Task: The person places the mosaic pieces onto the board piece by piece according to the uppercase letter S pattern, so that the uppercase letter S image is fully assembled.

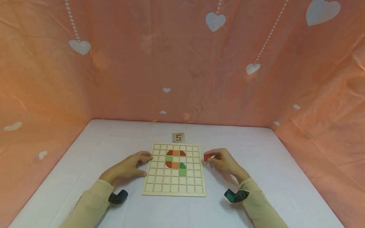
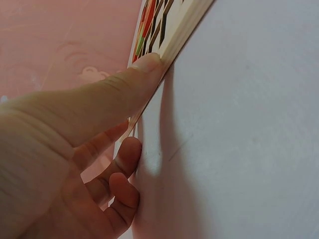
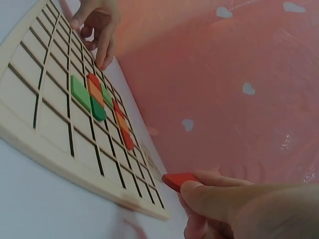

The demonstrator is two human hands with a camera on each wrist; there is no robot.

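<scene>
A square wooden grid board (image 1: pixel 174 189) lies on the table between both hands. Red, orange and green tiles, some with a rounded corner, form a curved figure in its upper middle cells. At the board's left edge is my left hand (image 1: pixel 127 167), its thumb (image 2: pixel 122 89) straight against the wooden rim and the index fingertip touching higher up. The other fingers bend loosely in the left wrist view. Just beyond the right edge, my right hand (image 1: pixel 224 162) pinches a red tile (image 3: pixel 178 180) between thumb and fingers, held beside the upper part of the board.
A small card (image 1: pixel 178 137) printed with a figure on a grid lies behind the board. White cloth (image 1: pixel 119 133) covers the table. Pink fabric with white hearts (image 1: pixel 215 21) hangs at the back and sides. Dark devices (image 1: pixel 236 195) sit at both wrists.
</scene>
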